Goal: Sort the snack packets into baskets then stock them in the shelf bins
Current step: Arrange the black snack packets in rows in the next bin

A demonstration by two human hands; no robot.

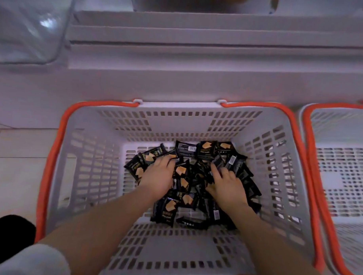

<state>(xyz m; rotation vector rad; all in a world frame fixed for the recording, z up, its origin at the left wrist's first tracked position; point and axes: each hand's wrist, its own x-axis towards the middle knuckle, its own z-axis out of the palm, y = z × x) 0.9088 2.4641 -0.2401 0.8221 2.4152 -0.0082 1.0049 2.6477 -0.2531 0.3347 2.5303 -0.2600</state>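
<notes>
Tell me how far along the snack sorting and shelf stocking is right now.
Sorting looks done for this lot: the black snack packets with orange squares lie piled in the grey slotted plastic basket with orange handles. In hand: the left hand and right hand are down among them, seemingly gathering a load. Left: stocking the shelf bins; the second basket shows no packets.

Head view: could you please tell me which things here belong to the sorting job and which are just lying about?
Job:
- black snack packets
- grey basket holding them
- left hand, right hand on the pile
- second basket

Lying about:
- clear plastic bag
- white shelf base
</notes>
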